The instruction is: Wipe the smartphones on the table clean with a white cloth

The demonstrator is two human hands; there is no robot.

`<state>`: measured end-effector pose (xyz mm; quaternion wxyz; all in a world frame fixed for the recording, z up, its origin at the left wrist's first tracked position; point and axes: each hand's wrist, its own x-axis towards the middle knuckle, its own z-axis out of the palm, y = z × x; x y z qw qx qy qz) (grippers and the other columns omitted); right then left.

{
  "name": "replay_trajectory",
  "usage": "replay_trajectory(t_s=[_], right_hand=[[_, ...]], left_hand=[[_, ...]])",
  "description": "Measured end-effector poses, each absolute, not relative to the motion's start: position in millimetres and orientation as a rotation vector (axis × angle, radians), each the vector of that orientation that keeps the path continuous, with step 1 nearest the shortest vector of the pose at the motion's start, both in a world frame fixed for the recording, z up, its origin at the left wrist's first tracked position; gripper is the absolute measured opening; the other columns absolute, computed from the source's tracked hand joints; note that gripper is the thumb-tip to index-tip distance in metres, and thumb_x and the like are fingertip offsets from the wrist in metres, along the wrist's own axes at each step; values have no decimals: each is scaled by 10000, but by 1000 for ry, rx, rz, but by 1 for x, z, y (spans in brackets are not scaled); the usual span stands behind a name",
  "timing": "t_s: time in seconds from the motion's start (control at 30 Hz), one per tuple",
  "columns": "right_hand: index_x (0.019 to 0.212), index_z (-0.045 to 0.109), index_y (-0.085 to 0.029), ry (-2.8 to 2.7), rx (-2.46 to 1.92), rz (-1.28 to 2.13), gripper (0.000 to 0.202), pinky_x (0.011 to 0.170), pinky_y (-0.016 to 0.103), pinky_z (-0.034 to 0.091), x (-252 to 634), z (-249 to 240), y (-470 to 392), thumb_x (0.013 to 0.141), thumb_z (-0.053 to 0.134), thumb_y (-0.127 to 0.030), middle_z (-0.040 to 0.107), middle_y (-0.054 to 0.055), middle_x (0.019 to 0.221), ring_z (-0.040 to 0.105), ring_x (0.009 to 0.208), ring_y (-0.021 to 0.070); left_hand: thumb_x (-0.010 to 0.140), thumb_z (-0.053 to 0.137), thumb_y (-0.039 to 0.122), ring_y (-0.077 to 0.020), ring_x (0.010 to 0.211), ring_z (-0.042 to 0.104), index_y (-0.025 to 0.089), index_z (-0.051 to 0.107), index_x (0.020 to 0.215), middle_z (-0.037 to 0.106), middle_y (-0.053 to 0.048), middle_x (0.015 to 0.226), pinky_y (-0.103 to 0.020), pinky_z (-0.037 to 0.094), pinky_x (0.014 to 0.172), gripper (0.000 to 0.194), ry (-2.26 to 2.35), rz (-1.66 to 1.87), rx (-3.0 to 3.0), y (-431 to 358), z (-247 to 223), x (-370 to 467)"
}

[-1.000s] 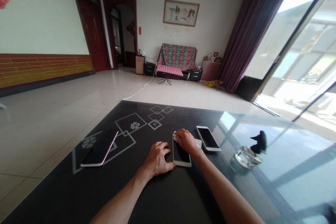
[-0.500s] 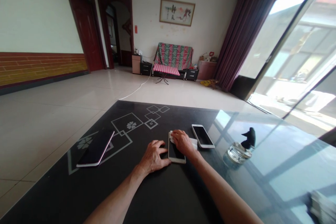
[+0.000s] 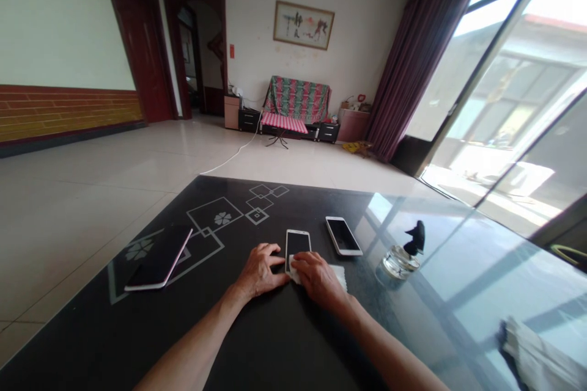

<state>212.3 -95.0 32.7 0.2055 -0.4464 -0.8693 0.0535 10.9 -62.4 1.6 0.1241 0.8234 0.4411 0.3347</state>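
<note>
A white smartphone (image 3: 298, 241) lies face up on the black table, its lower half covered by my right hand (image 3: 316, 280). Under the fingers of that hand a white cloth (image 3: 339, 276) is pressed onto the screen; its jagged edge sticks out on the right. My left hand (image 3: 262, 270) rests on the tabletop with fingers apart, the tips and thumb touching the phone's left edge. Just to the right lies a second white smartphone (image 3: 343, 236), also face up. Off to the left is a dark-screened tablet or large phone (image 3: 159, 258) with a pale edge.
On the right of the glossy table (image 3: 257, 342) stands a clear glass jar (image 3: 398, 263) with a black object (image 3: 415, 238) at its top. A crumpled grey cloth (image 3: 541, 354) lies near the right edge. Beyond are a small checked table (image 3: 284, 123) and a curtain (image 3: 403, 61).
My right hand has slid the cloth from the upper part of the screen down to its lower half, baring the top. My left hand stays at the phone's edge. The view has shifted slightly.
</note>
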Motion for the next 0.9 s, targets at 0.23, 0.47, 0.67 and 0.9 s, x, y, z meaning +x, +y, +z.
replay_trajectory(t_s=[0.23,0.47,0.67,0.9], right_hand=[[1067,689,-208,-2369,-1312,53,288,937,315,421,208,25,-44,887,476,-136,636,74,1139,560,1028,194],[1025,699,-212,-2364,-1417,-18,285,913,291,409,201,30,-16,885,464,-131,643,75,1113,572,985,184],[1066,683,-250,-2374,-1467,-12,301,884,305,424,192,32,-28,900,450,-160,629,57,1166,556,1020,201],[1121,668,-257,-2374,-1378,110,331,935,305,415,196,30,-61,890,467,-131,617,52,1187,540,1067,195]], left_hand=[[625,770,356,-278,1069,552,265,776,902,648,-72,1147,-415,448,944,292,1297,934,2410,-64,6,10],[628,776,384,-288,1100,539,267,771,932,641,-76,1166,-422,437,963,325,1306,888,2393,-65,8,9],[633,770,367,-291,1099,532,266,773,906,639,-72,1164,-429,436,958,291,1300,889,2404,-63,7,9],[639,764,345,-274,1074,543,276,771,896,642,-55,1145,-415,443,945,267,1270,936,2433,-60,0,9]])
